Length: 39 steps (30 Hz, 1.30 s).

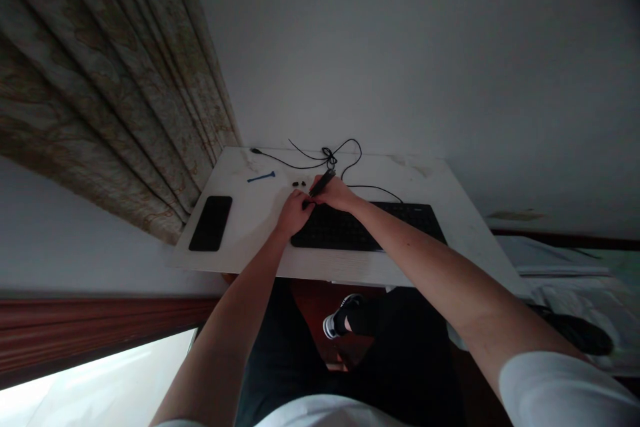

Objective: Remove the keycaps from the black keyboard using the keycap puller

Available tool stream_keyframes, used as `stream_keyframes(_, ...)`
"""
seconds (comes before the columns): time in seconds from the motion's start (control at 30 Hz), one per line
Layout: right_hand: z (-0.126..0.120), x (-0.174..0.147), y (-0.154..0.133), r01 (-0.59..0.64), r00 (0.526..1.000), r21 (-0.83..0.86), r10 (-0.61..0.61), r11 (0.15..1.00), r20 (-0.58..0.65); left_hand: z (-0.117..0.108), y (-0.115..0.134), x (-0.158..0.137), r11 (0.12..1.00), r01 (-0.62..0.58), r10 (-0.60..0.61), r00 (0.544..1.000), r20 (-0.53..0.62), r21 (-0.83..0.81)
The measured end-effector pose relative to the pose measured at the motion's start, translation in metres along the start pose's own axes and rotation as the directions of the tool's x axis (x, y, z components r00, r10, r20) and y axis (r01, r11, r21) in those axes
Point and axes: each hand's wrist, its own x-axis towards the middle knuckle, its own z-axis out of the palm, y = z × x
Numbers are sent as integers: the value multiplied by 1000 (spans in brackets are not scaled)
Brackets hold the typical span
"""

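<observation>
My right hand (334, 192) is closed round a black pen-shaped tool (323, 182), which slants up to the right over the far left corner of a black keyboard (345, 230). Its lower end meets the fingertips of my left hand (294, 211). Those fingers are pinched together around a small dark piece at the keyboard's left end; what it is cannot be made out. Just beyond my hands lie two small black pieces (299, 184), perhaps keycaps. A thin blue pry tool (261, 177) rests farther left on the table.
The white table (255, 233) stands against a wall. A black phone (211, 223) lies at its left edge. A black cable (305, 165) with a plug loops along the back. A patterned curtain (135, 67) hangs at the left.
</observation>
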Motion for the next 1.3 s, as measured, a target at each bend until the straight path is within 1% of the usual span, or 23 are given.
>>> stream_keyframes(0.17,1,-1,1,15,1000,6,-15,1000,-7,1,-2,1,999,-18,18,1000,15,32)
stream_keyframes(0.33,0,-1,-1,56,998,-29,-56,998,4,1,-4,1,997,-43,40,998,44,60)
stream_keyframes(0.6,1,-2,-3,49,999,-64,-50,997,-14,1,-2,0,995,-47,44,998,42,91)
stream_keyframes(0.83,4,-1,-2,52,997,-93,-57,994,-57,1,-1,0,995,-46,42,998,45,92)
stream_keyframes(0.93,4,-1,-4,23,997,-135,-33,991,-66,1,-2,1,997,-39,36,998,42,66)
stream_keyframes(1.03,2,0,-6,-8,998,-186,-6,983,-70,0,-3,1,999,-34,34,999,23,1)
stream_keyframes(1.17,2,-1,-11,-63,993,-266,33,962,-116,-2,-1,1,998,-38,38,999,3,-60)
stream_keyframes(1.3,5,-2,-15,-27,994,-315,-9,949,-113,-3,1,0,997,-38,38,999,0,-62)
